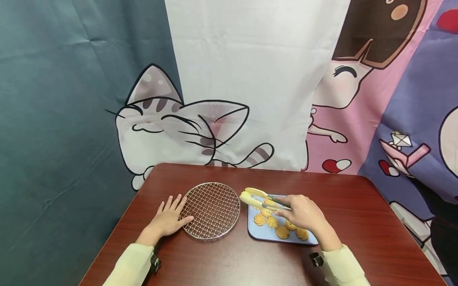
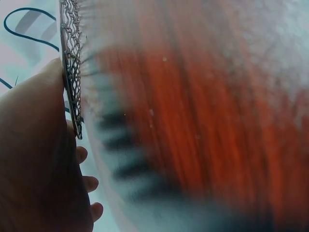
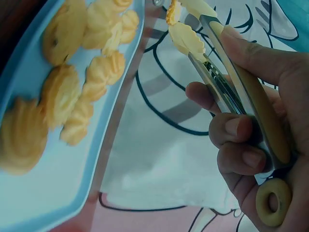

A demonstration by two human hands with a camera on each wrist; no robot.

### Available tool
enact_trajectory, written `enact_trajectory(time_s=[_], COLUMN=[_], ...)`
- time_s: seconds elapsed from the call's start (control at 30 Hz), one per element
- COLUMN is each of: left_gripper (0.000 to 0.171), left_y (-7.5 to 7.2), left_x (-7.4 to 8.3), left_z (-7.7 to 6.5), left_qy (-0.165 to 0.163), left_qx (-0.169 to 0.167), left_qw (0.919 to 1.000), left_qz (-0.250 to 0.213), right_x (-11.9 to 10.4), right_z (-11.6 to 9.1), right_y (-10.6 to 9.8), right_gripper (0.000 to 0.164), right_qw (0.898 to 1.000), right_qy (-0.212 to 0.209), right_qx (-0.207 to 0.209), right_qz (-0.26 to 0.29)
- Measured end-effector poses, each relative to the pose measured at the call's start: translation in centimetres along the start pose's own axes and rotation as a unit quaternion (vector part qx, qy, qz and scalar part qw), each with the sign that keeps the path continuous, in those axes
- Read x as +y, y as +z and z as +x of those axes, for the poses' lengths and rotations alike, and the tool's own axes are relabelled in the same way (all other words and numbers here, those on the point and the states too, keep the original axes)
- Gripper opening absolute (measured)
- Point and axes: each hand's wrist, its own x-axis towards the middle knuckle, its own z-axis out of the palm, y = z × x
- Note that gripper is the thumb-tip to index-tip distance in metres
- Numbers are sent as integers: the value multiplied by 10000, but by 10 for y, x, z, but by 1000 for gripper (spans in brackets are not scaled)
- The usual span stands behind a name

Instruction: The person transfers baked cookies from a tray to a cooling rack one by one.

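A round wire rack [image 1: 211, 210] lies on the table, and my left hand [image 1: 166, 220] rests at its left rim with fingers spread and thumb over the edge. The left wrist view shows that hand beside the mesh [image 2: 72, 63]. My right hand [image 1: 304, 212] grips kitchen tongs [image 1: 266, 205] with pale yellow scalloped tips, pointing left toward the rack. At the tips a golden cookie [image 3: 172, 12] shows in the right wrist view. Beneath the tongs and hand is a light blue tray [image 1: 258, 234] holding several piped cookies [image 1: 272, 222]; the hand hides part of it.
The reddish-brown wooden table [image 1: 229, 262] has a rounded far edge. Right behind it hangs a printed cloth [image 1: 250, 59] with a cartoon cat and a cartoon figure. A narrow strip of tabletop separates rack and tray.
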Motion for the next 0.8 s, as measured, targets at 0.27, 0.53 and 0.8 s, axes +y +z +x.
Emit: enact_trajectory(time_s=[0.27,0.53,0.8], left_gripper=[86,87,85], left_y=[4,1,-2], left_x=[-1,1,3], left_z=[1,-1,-2], left_qy=[56,45,-63], left_qx=[66,7,-78], left_qw=[9999,10000,9999], left_qz=[-108,-88,18], right_x=[-10,-28,-41], right_z=[24,44,62], right_y=[13,23,34], right_gripper=[48,50,48], right_qw=[9997,9999,9998], right_qy=[-229,-138,-130], right_qx=[41,-90,-148], right_qz=[-2,-22,-95])
